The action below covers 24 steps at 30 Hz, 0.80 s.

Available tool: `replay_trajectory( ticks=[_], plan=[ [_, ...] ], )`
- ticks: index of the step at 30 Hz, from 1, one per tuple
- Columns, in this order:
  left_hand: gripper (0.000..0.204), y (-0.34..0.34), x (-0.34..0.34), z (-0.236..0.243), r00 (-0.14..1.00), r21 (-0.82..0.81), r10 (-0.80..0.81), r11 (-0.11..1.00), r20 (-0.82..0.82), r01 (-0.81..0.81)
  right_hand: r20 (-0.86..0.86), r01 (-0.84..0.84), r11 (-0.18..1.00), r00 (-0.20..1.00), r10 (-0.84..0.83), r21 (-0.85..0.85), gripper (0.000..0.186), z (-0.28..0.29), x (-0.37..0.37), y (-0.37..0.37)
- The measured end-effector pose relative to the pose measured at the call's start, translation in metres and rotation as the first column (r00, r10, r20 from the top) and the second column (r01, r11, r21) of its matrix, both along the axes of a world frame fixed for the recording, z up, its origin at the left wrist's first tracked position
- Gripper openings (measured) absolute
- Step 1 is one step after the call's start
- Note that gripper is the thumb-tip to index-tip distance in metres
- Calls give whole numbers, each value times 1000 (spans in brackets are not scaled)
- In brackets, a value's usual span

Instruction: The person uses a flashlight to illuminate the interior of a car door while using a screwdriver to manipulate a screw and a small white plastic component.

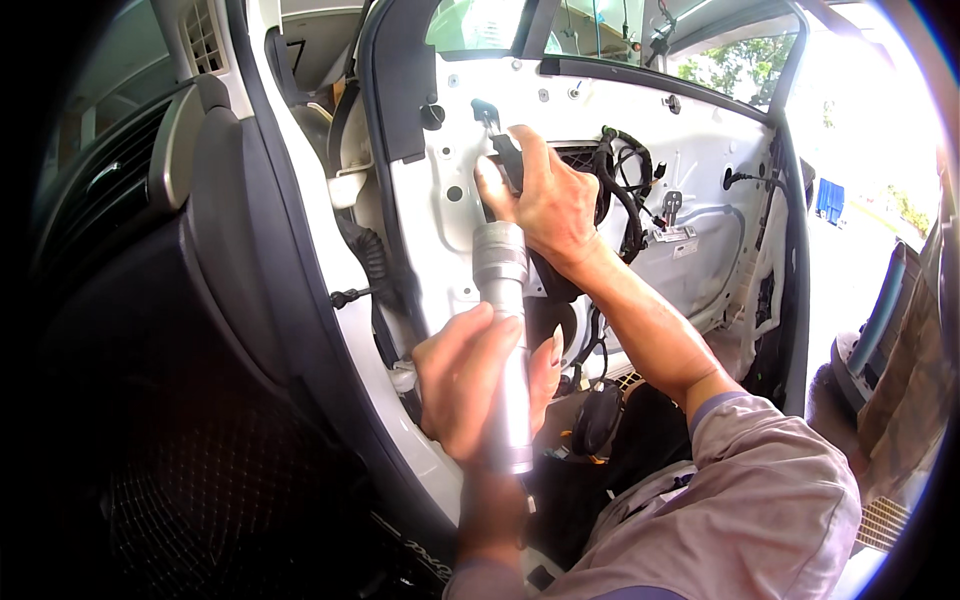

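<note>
Stripped of its trim, the white sheet-metal inner panel of the open car door (690,190) fills the background, with bright daylight beyond it. Nearest, the left hand (480,385) wraps closed around the lower body of a silver cylindrical metal flashlight (505,340), which stands almost upright, head pointing up at the door. Just above the flashlight head, the right hand (545,200) pinches a small black plastic part (505,155) against the panel. Farther right, a black bundled wiring harness (625,195) hangs across the panel.
</note>
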<state>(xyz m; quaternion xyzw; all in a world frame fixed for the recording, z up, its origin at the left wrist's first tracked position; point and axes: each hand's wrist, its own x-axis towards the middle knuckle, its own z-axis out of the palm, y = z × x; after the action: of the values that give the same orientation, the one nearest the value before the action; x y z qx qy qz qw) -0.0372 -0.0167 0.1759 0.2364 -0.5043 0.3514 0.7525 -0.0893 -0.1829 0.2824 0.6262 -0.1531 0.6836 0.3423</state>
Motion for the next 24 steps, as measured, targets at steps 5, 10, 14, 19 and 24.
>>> replay_trajectory(
  ticks=[5,10,14,19,24],
  plan=[
    [33,-2,0,-1,1000,-7,0,1000,-5,0,1,69,995,998,-70,-76,32,1,1,-6],
    [32,-1,-1,-1,1000,-22,-2,1000,-4,2,11,61,998,998,-61,22,32,1,2,8],
    [32,-3,-4,-1,1000,-15,-10,1000,-16,9,-9,6,999,1000,-6,39,31,2,-1,2],
    [32,-2,-3,0,1000,-15,5,1000,-5,-5,23,91,992,996,-89,-87,29,3,0,2],
    [30,-3,-3,-3,1000,-20,9,1000,-3,-9,-14,-4,1000,1000,4,-2,26,2,-3,-2]
  ],
)
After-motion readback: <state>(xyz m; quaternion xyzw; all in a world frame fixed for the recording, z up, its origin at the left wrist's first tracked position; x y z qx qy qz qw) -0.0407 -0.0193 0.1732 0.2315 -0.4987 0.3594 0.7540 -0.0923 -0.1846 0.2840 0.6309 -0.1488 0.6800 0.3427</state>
